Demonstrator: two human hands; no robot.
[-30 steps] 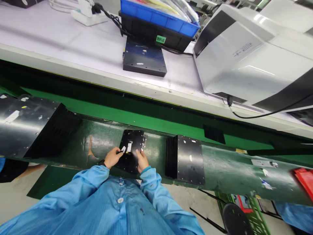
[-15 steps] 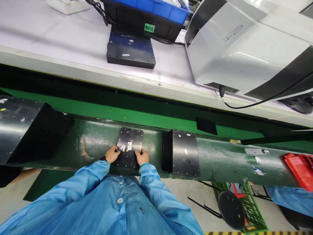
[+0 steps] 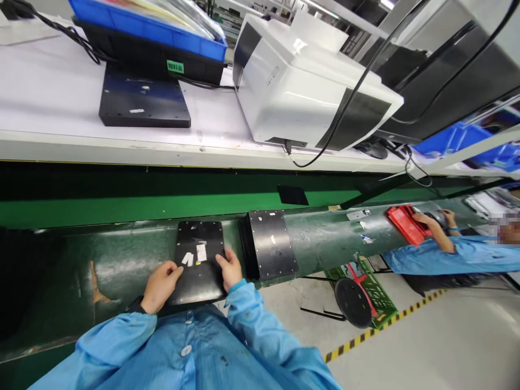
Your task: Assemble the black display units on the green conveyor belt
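Observation:
A flat black rectangular panel [image 3: 201, 284], with small dots along its edges and white and yellow labels on top, is in front of my body above the green bench. My left hand [image 3: 161, 284] is closed on its left edge, thumb on top and the other fingers partly hidden. On the opposite edge my right hand [image 3: 231, 269] grips it, thumb over the top face. Whether the panel rests on the bench or is slightly raised, I cannot tell. To the right of it stands a stack of similar black panels [image 3: 272, 246].
The green bench [image 3: 320, 241] runs rightward to a red tray [image 3: 407, 225] and a co-worker's hands [image 3: 430, 219]. On the upper shelf are a black slab [image 3: 144, 103], a blue bin [image 3: 162, 21] and a white machine [image 3: 292, 92]. A black stool [image 3: 353, 303] stands below.
My view has turned to the right, bringing the co-worker into sight. Both hands stay on the panel's edges, and the panel looks larger in view.

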